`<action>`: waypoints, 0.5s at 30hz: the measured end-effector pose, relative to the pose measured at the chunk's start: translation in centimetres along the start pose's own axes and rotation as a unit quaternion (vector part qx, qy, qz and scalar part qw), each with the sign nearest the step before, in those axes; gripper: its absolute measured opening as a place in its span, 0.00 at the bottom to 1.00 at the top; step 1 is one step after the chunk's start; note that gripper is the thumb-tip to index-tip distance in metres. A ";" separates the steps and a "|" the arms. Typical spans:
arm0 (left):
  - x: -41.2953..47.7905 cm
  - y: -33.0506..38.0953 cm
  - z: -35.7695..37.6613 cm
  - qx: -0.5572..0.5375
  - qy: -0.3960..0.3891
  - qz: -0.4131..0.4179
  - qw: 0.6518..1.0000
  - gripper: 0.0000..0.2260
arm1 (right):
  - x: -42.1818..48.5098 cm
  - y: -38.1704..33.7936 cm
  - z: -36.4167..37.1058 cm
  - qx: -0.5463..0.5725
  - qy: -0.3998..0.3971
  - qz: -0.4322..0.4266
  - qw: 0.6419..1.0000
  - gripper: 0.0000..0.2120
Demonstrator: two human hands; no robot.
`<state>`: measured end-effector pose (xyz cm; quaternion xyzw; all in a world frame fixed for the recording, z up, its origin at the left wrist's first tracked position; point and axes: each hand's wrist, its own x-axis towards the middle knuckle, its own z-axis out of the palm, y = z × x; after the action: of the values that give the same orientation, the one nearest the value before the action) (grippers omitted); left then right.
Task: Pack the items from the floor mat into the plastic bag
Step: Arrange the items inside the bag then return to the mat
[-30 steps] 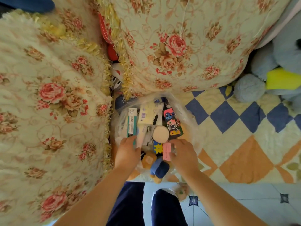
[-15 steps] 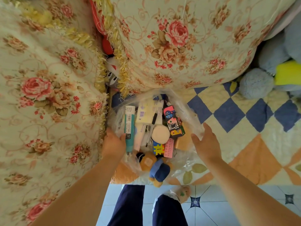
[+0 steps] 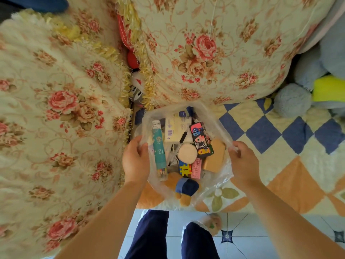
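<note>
Gripping plastic bag (image 3: 214, 186) rim, left hand (image 3: 135, 159), right hand (image 3: 244, 163) opposite

Left hand (image 3: 134, 160) and right hand (image 3: 243, 163) grip opposite rims of the filled plastic bag (image 3: 216, 186).

Left rose-print cushion (image 3: 61, 113) and right rose-print cushion (image 3: 214, 53), both yellow-fringed, with a red-and-white toy (image 3: 137, 85) wedged between; grey-blue plush toy (image 3: 291, 100) at far right; pale tiled floor (image 3: 240, 238) in the foreground
</note>
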<state>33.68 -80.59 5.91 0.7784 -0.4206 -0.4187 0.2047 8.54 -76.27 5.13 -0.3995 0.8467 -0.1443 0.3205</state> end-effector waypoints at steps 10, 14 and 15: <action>-1.8 0.8 -1.5 -0.024 0.034 0.012 0.999 0.14 | -1.0 -0.3 -2.8 0.043 0.067 0.011 0.997 0.09; -1.5 0.4 -1.5 0.033 0.010 0.020 0.999 0.20 | -0.6 -0.4 -2.4 0.018 0.031 0.022 0.999 0.11; -1.4 0.5 -1.7 0.042 0.013 0.024 0.999 0.21 | -0.4 -0.5 -2.4 0.020 0.023 0.028 0.999 0.12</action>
<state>34.40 -79.79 7.88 0.7811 -0.4538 -0.3856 0.1878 7.52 -76.31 7.36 -0.3657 0.8617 -0.1607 0.3129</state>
